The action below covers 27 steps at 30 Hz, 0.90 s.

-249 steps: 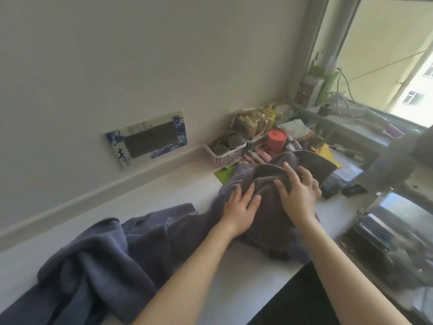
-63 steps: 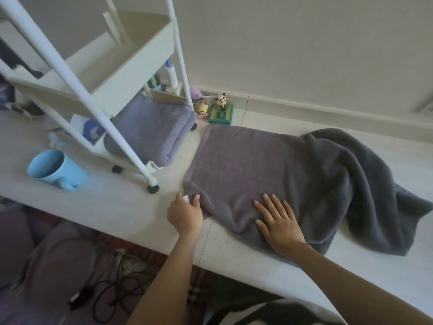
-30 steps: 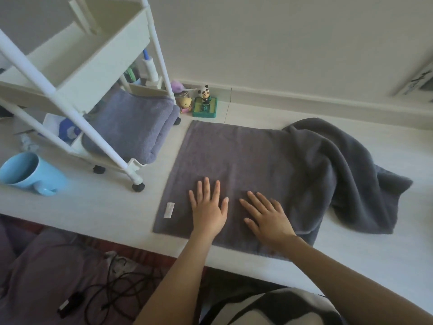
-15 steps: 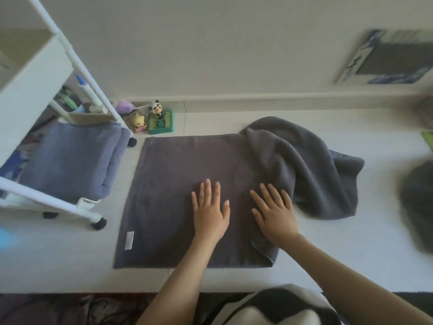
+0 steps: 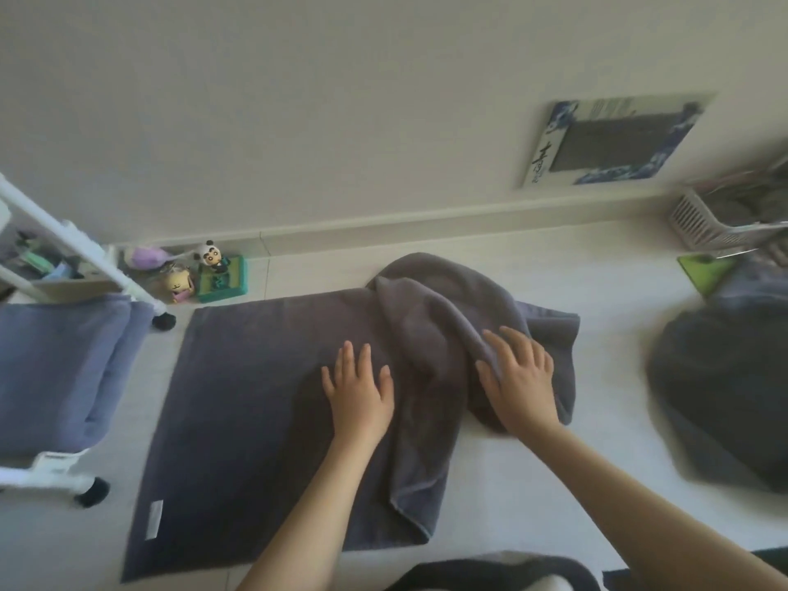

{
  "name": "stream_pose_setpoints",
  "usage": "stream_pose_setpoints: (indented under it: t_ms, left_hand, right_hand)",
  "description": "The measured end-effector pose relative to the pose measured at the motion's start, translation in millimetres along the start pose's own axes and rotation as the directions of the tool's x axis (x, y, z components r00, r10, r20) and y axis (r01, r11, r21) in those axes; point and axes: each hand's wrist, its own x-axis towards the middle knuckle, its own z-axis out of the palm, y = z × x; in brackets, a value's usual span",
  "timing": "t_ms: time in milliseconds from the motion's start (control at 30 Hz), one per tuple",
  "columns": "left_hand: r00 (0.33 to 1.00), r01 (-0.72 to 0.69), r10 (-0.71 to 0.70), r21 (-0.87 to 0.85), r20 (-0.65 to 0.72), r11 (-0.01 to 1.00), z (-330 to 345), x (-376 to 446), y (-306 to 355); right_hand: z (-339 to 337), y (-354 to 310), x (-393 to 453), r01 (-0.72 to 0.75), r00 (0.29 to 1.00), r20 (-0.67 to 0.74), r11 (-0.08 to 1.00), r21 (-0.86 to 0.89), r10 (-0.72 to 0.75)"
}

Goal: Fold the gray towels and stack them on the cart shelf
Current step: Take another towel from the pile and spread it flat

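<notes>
A gray towel (image 5: 239, 403) lies spread on the white counter, its left half flat and its right part bunched into folds. My left hand (image 5: 359, 388) rests flat on the smooth middle of it with fingers straight. My right hand (image 5: 518, 379) lies on the bunched part, fingers spread over a ridge of cloth. A folded gray towel (image 5: 55, 377) sits on the low shelf of the white cart (image 5: 55, 467) at the left. Another crumpled gray towel (image 5: 720, 390) lies at the right edge.
Small toy figures (image 5: 200, 273) stand by the wall behind the towel. A white basket (image 5: 708, 226) and a green item (image 5: 705, 268) are at the far right. A framed blue picture (image 5: 609, 142) leans on the wall. The counter's front edge is just below my arms.
My view has swung right. My right hand has moved from the flat part up and right onto the bunched folds; my left hand has stayed flat on the towel.
</notes>
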Motion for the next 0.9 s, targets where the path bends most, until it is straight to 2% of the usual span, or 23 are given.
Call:
stream_pose_setpoints:
  t_ms: [67,167,233,333,467,533,600,700,833,900]
  left_hand:
    - [0.999,-0.027,0.025,-0.064,-0.031,0.998,-1,11,27]
    - [0.998,-0.061,0.057,-0.136,-0.027,0.989,-3,25,62]
    - [0.994,-0.106,0.099,-0.173,-0.054,0.979,-4,36,83]
    - [0.983,-0.180,0.168,-0.194,-0.077,0.964,-3,48,106]
    - [0.974,-0.226,0.219,-0.166,-0.058,0.960,3,74,141]
    - [0.966,-0.259,0.256,-0.174,-0.043,0.950,9,84,156]
    - [0.951,-0.300,0.309,-0.203,0.013,0.932,15,92,177]
    - [0.899,-0.322,0.396,-0.330,0.188,0.887,15,107,209]
    - [0.752,-0.131,0.434,-0.532,0.497,0.837,2,129,250]
    - [0.662,-0.083,0.458,-0.549,0.593,0.832,0,141,262]
  right_hand:
    - [-6,15,21,-0.168,0.983,0.075,0.986,0.018,0.167]
    - [-10,34,46,-0.383,0.918,0.156,0.917,0.108,0.365]
    - [-12,48,61,-0.427,0.901,0.152,0.893,0.139,0.407]
    - [-14,65,80,-0.464,0.882,0.129,0.883,0.077,0.452]
    - [-15,89,103,-0.664,0.741,0.219,0.741,0.098,0.635]
    - [-15,92,105,-0.703,0.709,0.308,0.672,0.233,0.634]
    - [-18,96,104,-0.679,0.732,0.340,0.592,0.434,0.591]
    - [-31,99,106,-0.526,0.823,0.206,0.573,0.629,0.530]
    - [-63,92,109,-0.285,0.908,0.003,0.614,0.736,0.419]
    - [-80,86,110,-0.193,0.930,-0.054,0.609,0.769,0.363]
